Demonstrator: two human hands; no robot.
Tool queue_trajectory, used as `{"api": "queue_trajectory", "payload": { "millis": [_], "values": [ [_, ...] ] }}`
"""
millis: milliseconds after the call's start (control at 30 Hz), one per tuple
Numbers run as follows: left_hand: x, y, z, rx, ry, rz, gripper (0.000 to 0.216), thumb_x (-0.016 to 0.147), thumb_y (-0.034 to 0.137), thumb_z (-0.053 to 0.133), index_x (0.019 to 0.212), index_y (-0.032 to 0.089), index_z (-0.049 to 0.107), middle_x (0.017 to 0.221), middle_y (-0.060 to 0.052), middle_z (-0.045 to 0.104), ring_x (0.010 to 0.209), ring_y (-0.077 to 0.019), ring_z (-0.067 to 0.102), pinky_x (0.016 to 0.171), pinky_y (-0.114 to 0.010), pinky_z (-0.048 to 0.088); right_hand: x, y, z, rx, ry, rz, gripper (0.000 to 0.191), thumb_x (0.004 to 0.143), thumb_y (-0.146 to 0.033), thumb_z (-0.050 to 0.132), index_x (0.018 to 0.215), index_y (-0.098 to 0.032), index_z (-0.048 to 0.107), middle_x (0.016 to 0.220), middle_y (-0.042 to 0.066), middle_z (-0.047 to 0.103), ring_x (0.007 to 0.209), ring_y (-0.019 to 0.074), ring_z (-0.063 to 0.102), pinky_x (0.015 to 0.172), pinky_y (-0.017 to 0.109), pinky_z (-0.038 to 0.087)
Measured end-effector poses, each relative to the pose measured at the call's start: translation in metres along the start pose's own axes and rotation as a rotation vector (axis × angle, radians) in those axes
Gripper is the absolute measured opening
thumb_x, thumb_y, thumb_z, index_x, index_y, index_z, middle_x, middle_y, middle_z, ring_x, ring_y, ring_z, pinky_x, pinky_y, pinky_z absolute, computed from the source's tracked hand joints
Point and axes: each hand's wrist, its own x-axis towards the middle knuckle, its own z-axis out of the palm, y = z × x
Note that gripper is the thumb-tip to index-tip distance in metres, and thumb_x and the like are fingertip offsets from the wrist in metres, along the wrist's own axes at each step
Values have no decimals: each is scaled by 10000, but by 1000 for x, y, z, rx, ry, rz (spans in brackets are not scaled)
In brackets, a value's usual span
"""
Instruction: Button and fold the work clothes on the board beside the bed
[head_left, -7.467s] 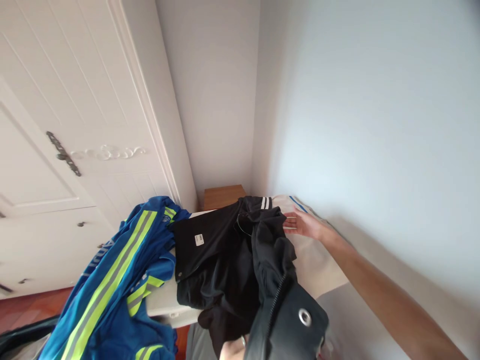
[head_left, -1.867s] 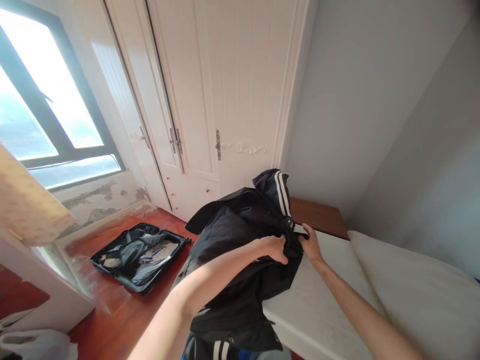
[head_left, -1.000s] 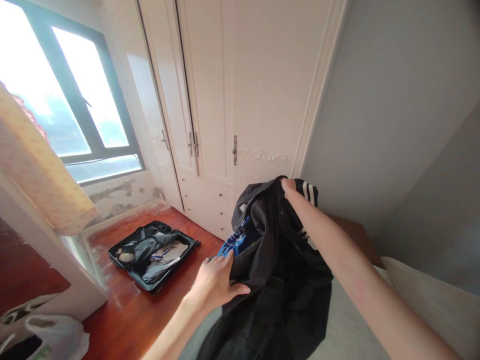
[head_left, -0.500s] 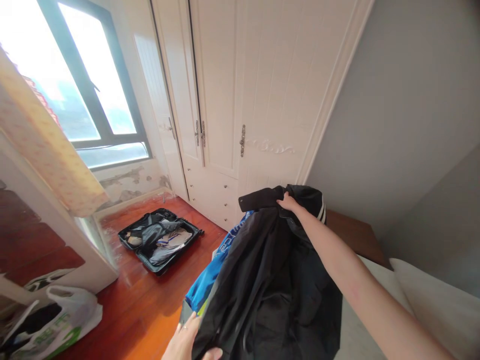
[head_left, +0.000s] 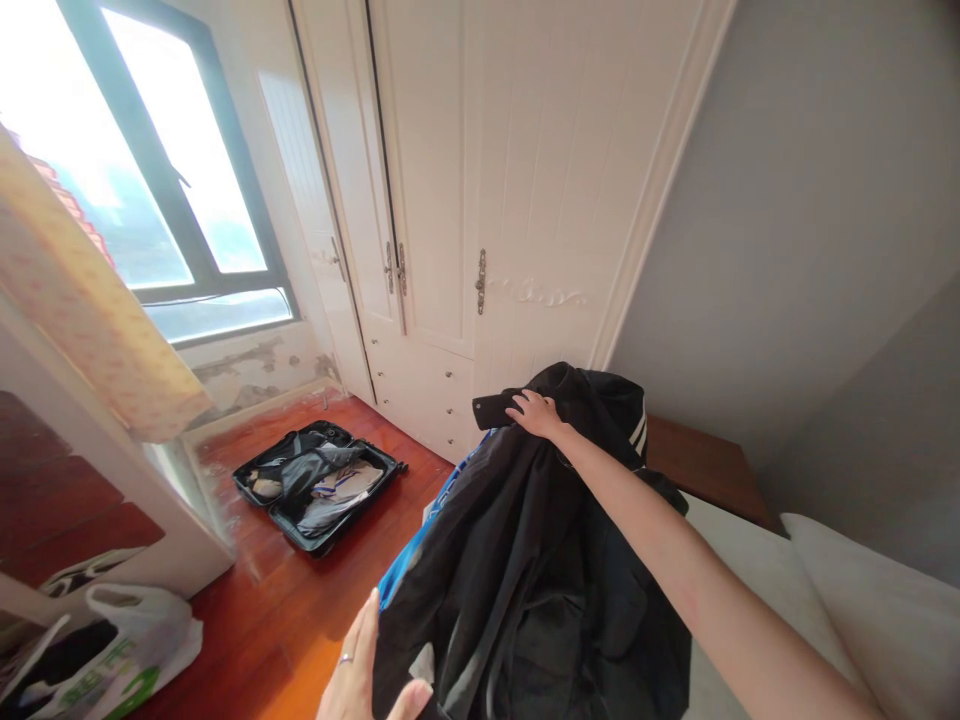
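A black jacket lies spread over a pile of clothes, and a strip of a blue garment with white print shows along its left side. My right hand rests on the collar at the jacket's far end, its fingers spread flat over the cloth. At the near left edge is my left hand, a ring on one finger. Its fingers are stretched out against the side of the pile and the thumb stands apart over the black cloth. White stripes mark a black part at the far right of the pile.
An open suitcase with clothes in it lies on the red wooden floor. A white plastic bag sits at the lower left. White wardrobe doors stand ahead. On the right are a brown wooden surface and a pale bed.
My right hand has shifted left along the collar, from a grip to fingers spread on it. My left hand's fingers have straightened. The black jacket now covers more of the blue garment.
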Motion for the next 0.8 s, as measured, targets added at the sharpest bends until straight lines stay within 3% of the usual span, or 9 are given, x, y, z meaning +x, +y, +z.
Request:
{"api": "queue_trajectory", "payload": {
  "millis": [100, 200, 367, 467, 567, 667, 800],
  "values": [
    [12, 19, 9, 40, 23, 121, 1000, 759, 512, 620, 1550, 217, 84, 1573, -136, 260, 1458, -359, 166, 1149, -593, 230, 11, 2, 16, 11, -59, 120, 509, 940, -508, 408, 1299, -173, 544, 1365, 176, 490, 1266, 320, 427, 1039, 507, 284],
    [37, 48, 16, 67, 45, 171, 1011, 796, 556, 590, 1550, 208, 14, 1594, -151, 184, 1471, -359, 77, 1145, -631, 172, 23, 6, 21, 43, -106, 230, 547, 920, -524, 429, 1272, -130, 571, 1337, 212, 508, 1259, 343, 443, 1032, 532, 294],
    [97, 94, 17, 98, 149, 119, 1074, 754, 680, 573, 1534, 106, 109, 1578, -215, 194, 1465, -358, 141, 1130, -519, 283, 36, 17, 11, 189, -169, 291, 576, 867, -524, 534, 1269, -114, 589, 1335, 216, 534, 1220, 350, 503, 1015, 508, 364],
    [121, 113, 19, 175, -24, 66, 1079, 714, 725, 568, 1498, 61, 238, 1518, -242, 330, 1427, -396, 248, 1082, -507, 336, 40, 33, -8, 327, -175, 204, 580, 808, -423, 664, 1289, -109, 584, 1319, 186, 572, 1182, 292, 550, 998, 380, 426],
    [134, 123, 22, 231, -161, 47, 1062, 688, 785, 526, 1437, 49, 365, 1481, -258, 385, 1413, -418, 265, 1068, -523, 328, 38, 66, -39, 448, -113, 164, 620, 823, -362, 666, 1371, -118, 508, 1351, 165, 559, 1170, 251, 569, 978, 327, 453],
    [151, 132, 24, 229, -92, 87, 1020, 712, 836, 424, 1357, 47, 461, 1521, -247, 320, 1454, -419, 113, 1129, -546, 191, 17, 116, -72, 504, -11, 253, 591, 879, -347, 603, 1411, -142, 447, 1346, 149, 566, 1144, 218, 591, 981, 326, 454],
    [194, 155, 25, 112, -42, 147, 1076, 740, 836, 380, 1473, 58, 264, 1545, -238, 272, 1451, -417, 129, 1125, -532, 189, -50, 183, -84, 474, 111, 518, 652, 787, -441, 705, 1291, -58, 549, 1198, 267, 620, 1052, 321, 633, 896, 476, 491]
  ]
}}
